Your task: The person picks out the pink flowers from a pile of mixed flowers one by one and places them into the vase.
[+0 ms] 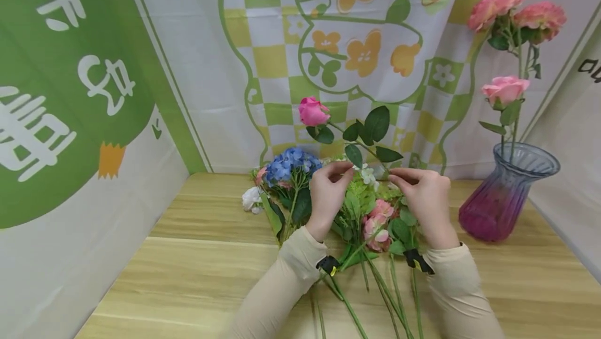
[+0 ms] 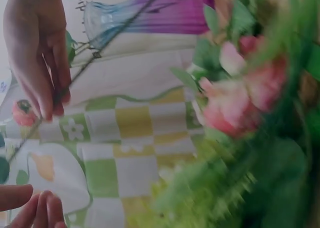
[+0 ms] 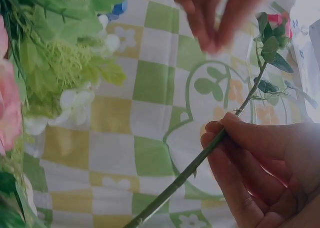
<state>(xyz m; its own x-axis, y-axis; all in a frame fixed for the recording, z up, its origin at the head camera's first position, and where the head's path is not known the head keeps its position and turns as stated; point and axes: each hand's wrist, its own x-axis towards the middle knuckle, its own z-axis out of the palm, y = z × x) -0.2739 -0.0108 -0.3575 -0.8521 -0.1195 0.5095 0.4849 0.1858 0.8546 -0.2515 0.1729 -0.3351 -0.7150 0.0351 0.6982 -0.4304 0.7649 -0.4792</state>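
My right hand [image 1: 427, 201] pinches the green stem of a pink artificial rose [image 1: 313, 111] between thumb and fingertips. The rose slants up to the left above the other flowers, its dark leaves [image 1: 377, 125] spread along the stem. In the right wrist view the bare lower stem [image 3: 175, 185] runs down past the fingers. My left hand [image 1: 327, 193] hovers near a lower leaf with fingers loosely bent. The right wrist view shows that left hand [image 3: 220, 18], blurred, apart from the stem and with nothing visible in it.
Under my hands lie a blue hydrangea [image 1: 292, 166], a white flower [image 1: 252, 199], pink blossoms [image 1: 376, 227] and greenery, stems toward me. At right on the wooden table [image 1: 188, 276] stands a blue-to-purple glass vase [image 1: 497, 198] holding pink flowers [image 1: 504, 91]. A patterned cloth [image 1: 277, 68] hangs behind.
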